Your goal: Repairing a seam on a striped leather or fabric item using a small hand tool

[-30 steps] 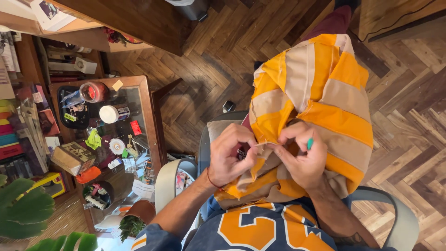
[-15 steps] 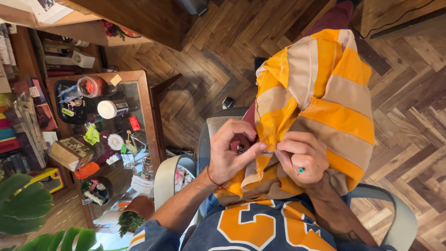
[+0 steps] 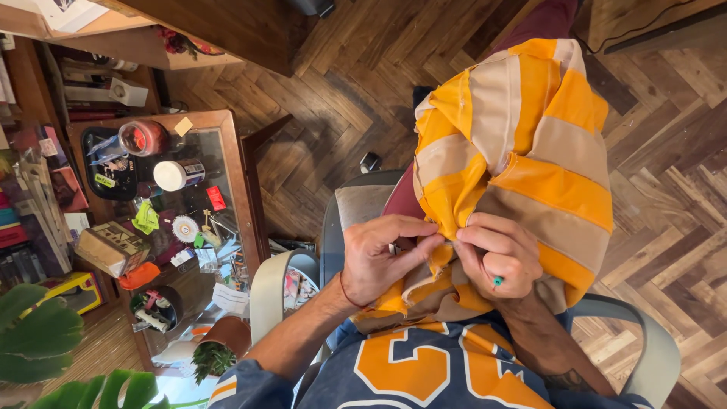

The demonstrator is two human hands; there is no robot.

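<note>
The two hands have come closer together than they were a moment ago. The left hand has slid toward the right one, and the striped cloth is bunched up tighter between them.

The left grip is closed, with thumb and fingers pinching a fold of the cloth's edge. The right hand is closed too, fingers curled down on the same fold right beside the left fingertips. A small teal thing pokes out between the right fingers. It is too small to tell what it is.

The cloth is orange and tan in wide stripes. The part being worked on sits right in the two grips, where the fingertips meet. Most of the cloth lies beyond the grips, draped away over the person's lap and knee. A smaller bit hangs on the near side of the grips, down toward the blue shirt with orange shapes.

It looks like work on the cloth's edge is under way but not finished. The raw edge near the fingers is still loose and folded. I cannot see a thread or stitches, so I cannot tell how much is done.

Off past the left grip stands a glass-topped table full of small things.
</note>
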